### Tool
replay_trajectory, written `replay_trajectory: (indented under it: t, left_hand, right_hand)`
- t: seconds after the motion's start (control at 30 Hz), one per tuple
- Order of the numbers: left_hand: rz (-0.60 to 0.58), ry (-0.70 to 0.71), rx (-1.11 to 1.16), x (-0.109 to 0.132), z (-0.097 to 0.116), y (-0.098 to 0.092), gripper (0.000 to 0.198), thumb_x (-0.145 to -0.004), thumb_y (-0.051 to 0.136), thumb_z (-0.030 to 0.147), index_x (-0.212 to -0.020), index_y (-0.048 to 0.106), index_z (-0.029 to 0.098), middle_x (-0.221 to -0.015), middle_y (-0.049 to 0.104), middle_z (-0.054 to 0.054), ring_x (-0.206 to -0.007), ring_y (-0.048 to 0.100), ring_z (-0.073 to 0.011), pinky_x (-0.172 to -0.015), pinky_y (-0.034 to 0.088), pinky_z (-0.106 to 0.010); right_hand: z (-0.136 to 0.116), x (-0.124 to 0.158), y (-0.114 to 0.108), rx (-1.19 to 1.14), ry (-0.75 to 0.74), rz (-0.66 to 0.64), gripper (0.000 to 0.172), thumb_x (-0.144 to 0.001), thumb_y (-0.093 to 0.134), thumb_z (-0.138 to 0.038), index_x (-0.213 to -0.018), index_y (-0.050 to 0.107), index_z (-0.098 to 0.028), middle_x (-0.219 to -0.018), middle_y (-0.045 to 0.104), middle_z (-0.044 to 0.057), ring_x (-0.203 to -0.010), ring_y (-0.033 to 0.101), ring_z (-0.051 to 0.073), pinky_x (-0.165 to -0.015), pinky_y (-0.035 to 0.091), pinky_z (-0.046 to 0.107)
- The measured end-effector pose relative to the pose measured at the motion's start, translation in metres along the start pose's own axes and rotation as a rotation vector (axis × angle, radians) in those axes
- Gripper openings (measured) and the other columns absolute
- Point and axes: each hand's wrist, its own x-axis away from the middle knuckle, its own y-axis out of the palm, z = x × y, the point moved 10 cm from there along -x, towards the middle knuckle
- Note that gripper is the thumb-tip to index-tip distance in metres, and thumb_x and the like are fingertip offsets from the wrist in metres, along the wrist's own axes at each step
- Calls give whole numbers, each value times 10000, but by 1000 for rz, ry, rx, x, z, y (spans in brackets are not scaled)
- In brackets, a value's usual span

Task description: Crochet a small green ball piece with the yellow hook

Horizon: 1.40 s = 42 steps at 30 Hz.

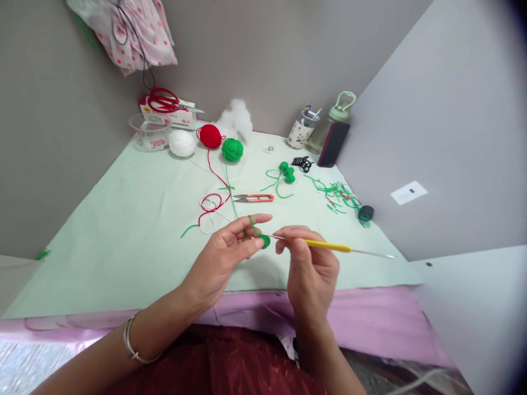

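Left hand [220, 255]: thumb and fingers pinching a small, rounded green crocheted yarn piece [266, 241], above the front part of the pale green cloth [123, 247]; yarn strand over index finger. Right hand [313, 271]: fingers closed round a slim, yellow-handled metal crochet hook [327, 245], inner tip at the piece. Just beyond, orange-handled steel thread snips [263, 198], lying flat. Farther back, round yarn balls: white ball [181, 144], red ball [210, 136], green ball [233, 150].
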Motion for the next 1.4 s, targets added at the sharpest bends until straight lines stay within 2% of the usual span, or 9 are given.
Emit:
replay_trajectory:
  t: [0.13,0.43,0.57,0.67,0.8,1.23,1.4]
  left_hand:
    - [-22,-2,-47,2,-2,2,333,-860,839,292,-1191,832,329,-900,626,10,-897,521,-149,-862,403,-279]
    - [-14,-30,-70,2,0,1,306,-863,811,281,-1169,820,285,-927,624,1,-894,521,-155,-837,389,-295]
    - [-27,-19,-53,1,2,4,213,-869,820,278,-1079,800,255,-849,608,22,-807,506,-129,-747,386,-269]
    - [-41,-2,-28,1,4,6,134,-857,840,273,-961,773,221,-810,598,35,-712,476,-106,-677,373,-262]
    - [-38,29,-17,1,8,8,112,-853,845,270,-892,765,202,-834,616,29,-682,471,-95,-673,378,-265]
    - [-17,39,-55,1,8,7,103,-852,841,279,-875,767,211,-817,638,23,-711,488,-120,-694,390,-275]
    - [-23,58,-79,1,8,7,89,-869,835,278,-877,766,221,-825,651,23,-739,512,-122,-691,398,-261]
  right_hand:
    - [5,4,1,-1,44,-27,174,-1046,645,-268,-1012,816,-276,-956,795,13,-749,664,120,-710,546,279]
    - [8,2,-8,-119,102,51,169,-1032,673,-326,-949,802,-255,-853,765,-3,-706,672,111,-691,567,255]
    - [7,2,-8,-121,104,53,172,-1030,677,-330,-948,805,-251,-858,768,-3,-705,673,104,-690,568,245]
    - [6,2,-8,-111,91,62,178,-1029,675,-330,-941,803,-244,-855,767,4,-692,667,111,-676,568,255]
    - [3,1,-10,-68,59,74,190,-1029,663,-334,-939,792,-227,-849,766,20,-681,667,128,-660,574,282]
    - [-6,3,-8,-34,-8,38,194,-1060,613,-279,-989,790,-248,-903,764,9,-712,670,119,-687,553,280]
    - [-15,3,-5,74,-75,31,190,-1055,607,-254,-963,772,-240,-877,751,19,-715,650,145,-670,539,313]
